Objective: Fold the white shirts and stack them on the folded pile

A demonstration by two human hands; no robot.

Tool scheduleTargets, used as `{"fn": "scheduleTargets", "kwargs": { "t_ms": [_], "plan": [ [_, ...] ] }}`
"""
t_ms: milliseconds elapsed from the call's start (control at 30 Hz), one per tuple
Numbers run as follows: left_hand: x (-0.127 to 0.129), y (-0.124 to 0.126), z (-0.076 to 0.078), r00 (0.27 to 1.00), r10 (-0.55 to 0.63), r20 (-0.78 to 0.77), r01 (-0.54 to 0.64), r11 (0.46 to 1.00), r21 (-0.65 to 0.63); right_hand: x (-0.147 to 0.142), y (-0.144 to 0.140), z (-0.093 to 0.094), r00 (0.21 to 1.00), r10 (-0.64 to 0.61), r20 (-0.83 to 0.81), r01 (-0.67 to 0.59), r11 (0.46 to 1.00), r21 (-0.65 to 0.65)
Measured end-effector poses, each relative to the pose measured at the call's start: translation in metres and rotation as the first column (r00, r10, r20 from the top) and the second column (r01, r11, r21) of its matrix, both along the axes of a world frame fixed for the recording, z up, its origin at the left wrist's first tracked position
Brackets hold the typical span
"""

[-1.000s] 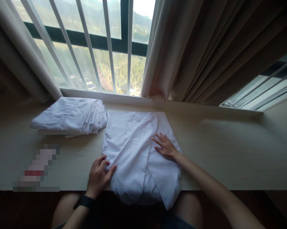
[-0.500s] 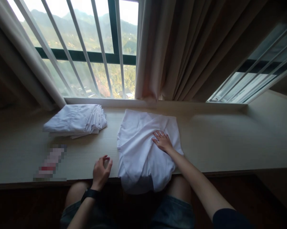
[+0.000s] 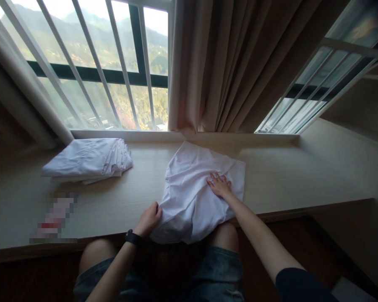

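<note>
A person's right hand (image 3: pixel 219 185) presses flat, fingers spread, on a rumpled white garment (image 3: pixel 195 197) lying on the surface (image 3: pixel 286 176) at its front edge, while the left hand (image 3: pixel 148 218) pinches the cloth's near-left corner.

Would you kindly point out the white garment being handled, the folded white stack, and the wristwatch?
white garment (image 3: pixel 189 197): head view, the creased middle of the cloth.
folded white stack (image 3: pixel 84 159): head view, its top layer.
wristwatch (image 3: pixel 132 238): head view, the black band on the left wrist.
</note>
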State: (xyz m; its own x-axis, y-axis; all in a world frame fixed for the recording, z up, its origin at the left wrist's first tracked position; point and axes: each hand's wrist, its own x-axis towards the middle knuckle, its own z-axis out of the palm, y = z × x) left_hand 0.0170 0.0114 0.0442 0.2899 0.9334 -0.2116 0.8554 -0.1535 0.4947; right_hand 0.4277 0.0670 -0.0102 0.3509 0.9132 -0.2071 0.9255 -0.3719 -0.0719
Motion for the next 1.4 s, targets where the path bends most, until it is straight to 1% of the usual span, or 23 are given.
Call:
{"fn": "scheduleTargets", "kwargs": {
  "t_ms": [67,167,300,333,400,433,500,567,600,667,700,733,767,833,867,933,1000,1067,1100,1167,1233,1300,1400],
  "plan": [
    [-0.001,0.023,0.004,0.996,0.081,0.040,-0.081,0.997,-0.010,0.006,-0.004,-0.001,1.000,0.017,0.015,-0.017,1.000,0.011],
    [-0.004,0.078,0.018,0.989,0.147,0.030,-0.148,0.989,0.026,-0.003,-0.006,0.002,0.999,-0.037,0.015,0.037,0.999,0.016],
    [-0.016,0.157,0.043,0.982,0.186,-0.032,-0.183,0.980,0.073,-0.042,-0.008,0.018,0.973,-0.229,0.004,0.229,0.973,-0.026],
    [-0.021,0.170,0.048,0.981,0.185,-0.052,-0.181,0.981,0.074,-0.052,-0.010,0.023,0.970,-0.245,0.005,0.245,0.968,-0.058],
    [-0.030,0.183,0.056,0.977,0.161,-0.141,-0.146,0.983,0.111,-0.068,-0.018,0.032,0.981,-0.191,0.006,0.191,0.975,-0.114],
    [-0.034,0.183,0.059,0.970,0.144,-0.197,-0.113,0.981,0.160,-0.073,-0.022,0.037,0.990,-0.138,0.004,0.137,0.982,-0.127],
    [-0.034,0.170,0.060,0.952,0.112,-0.285,-0.028,0.958,0.284,-0.077,-0.028,0.046,0.999,-0.035,0.009,0.036,0.995,-0.092],
    [-0.026,0.143,0.057,0.950,0.083,-0.300,0.037,0.928,0.371,-0.074,-0.027,0.053,0.997,0.078,0.030,-0.078,0.997,0.028],
    [-0.018,0.126,0.052,0.955,0.061,-0.289,0.058,0.920,0.387,-0.072,-0.023,0.055,0.986,0.162,0.048,-0.166,0.981,0.104],
    [0.000,0.090,0.039,0.961,0.021,-0.276,0.097,0.907,0.410,-0.067,-0.012,0.055,0.929,0.359,0.091,-0.370,0.904,0.214],
    [0.008,0.072,0.030,0.966,0.002,-0.258,0.116,0.890,0.441,-0.066,-0.006,0.052,0.894,0.437,0.100,-0.449,0.865,0.224],
    [0.014,0.056,0.020,0.971,-0.027,-0.240,0.137,0.881,0.454,-0.065,0.001,0.048,0.870,0.485,0.094,-0.493,0.845,0.207],
    [0.019,0.043,0.009,0.973,-0.052,-0.227,0.153,0.877,0.455,-0.064,0.006,0.043,0.864,0.498,0.076,-0.503,0.846,0.176],
    [0.020,0.028,-0.010,0.972,-0.072,-0.222,0.165,0.885,0.435,-0.067,0.012,0.030,0.889,0.458,0.030,-0.458,0.881,0.122],
    [0.016,0.028,-0.018,0.971,-0.081,-0.224,0.171,0.892,0.419,-0.070,0.013,0.023,0.908,0.419,0.015,-0.418,0.901,0.114],
    [0.005,0.037,-0.029,0.966,-0.114,-0.230,0.200,0.897,0.394,-0.078,0.009,0.011,0.945,0.326,0.009,-0.325,0.936,0.134],
    [-0.011,0.058,-0.033,0.956,-0.171,-0.241,0.255,0.887,0.385,-0.090,0.001,0.003,0.976,0.215,0.020,-0.215,0.963,0.164],
    [-0.027,0.083,-0.034,0.933,-0.241,-0.267,0.330,0.867,0.372,-0.102,-0.011,0.000,0.990,0.135,0.029,-0.139,0.974,0.179],
    [-0.035,0.094,-0.032,0.919,-0.272,-0.284,0.366,0.856,0.364,-0.105,-0.018,0.000,0.991,0.131,0.029,-0.134,0.974,0.181],
    [-0.045,0.112,-0.028,0.896,-0.311,-0.318,0.418,0.832,0.364,-0.105,-0.029,0.003,0.983,0.181,0.021,-0.181,0.967,0.181],
    [-0.047,0.118,-0.021,0.891,-0.305,-0.337,0.429,0.808,0.403,-0.095,-0.037,0.008,0.968,0.249,0.022,-0.248,0.950,0.191],
    [-0.039,0.112,-0.014,0.901,-0.287,-0.325,0.415,0.788,0.456,-0.078,-0.041,0.011,0.960,0.277,0.046,-0.280,0.939,0.199],
    [-0.014,0.084,-0.008,0.904,-0.333,-0.268,0.424,0.774,0.469,-0.052,-0.041,0.011,0.948,0.312,0.061,-0.318,0.933,0.169]
  ]
}}
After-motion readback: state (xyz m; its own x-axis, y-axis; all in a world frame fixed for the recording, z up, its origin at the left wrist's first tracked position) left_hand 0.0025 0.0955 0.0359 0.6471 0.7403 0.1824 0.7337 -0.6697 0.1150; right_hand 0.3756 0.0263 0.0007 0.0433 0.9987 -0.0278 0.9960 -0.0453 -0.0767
